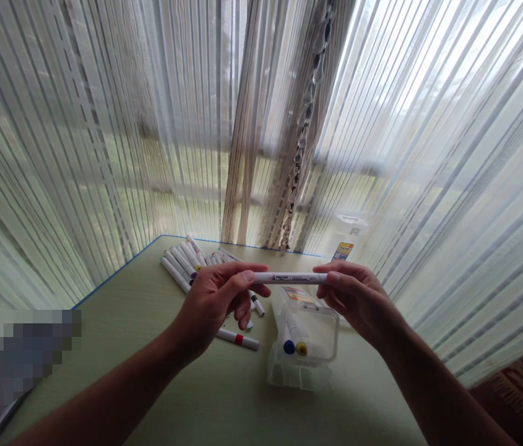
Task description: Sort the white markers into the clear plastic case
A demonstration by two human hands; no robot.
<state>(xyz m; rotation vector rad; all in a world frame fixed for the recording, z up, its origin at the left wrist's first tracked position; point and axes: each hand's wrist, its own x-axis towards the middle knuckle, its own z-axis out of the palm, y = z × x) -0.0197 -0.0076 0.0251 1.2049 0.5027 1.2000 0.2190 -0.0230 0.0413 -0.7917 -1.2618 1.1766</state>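
Observation:
Both hands hold one white marker [289, 278] level above the table. My left hand [217, 300] pinches its left end between thumb and fingers. My right hand [358, 297] grips its right end the same way. Below the marker stands an open clear plastic case [310, 337] with two markers in it, one blue-capped [288, 344] and one yellow-capped [299, 344]. Several loose white markers [184, 263] lie in a row behind my left hand. One marker with a red band [237, 339] lies just under that hand.
The pale green table [150, 322] has a blue edge and meets sheer striped curtains [103, 136] on the left, back and right. A small yellow label [343, 251] sits by the far right edge. A blurred patch covers the lower left.

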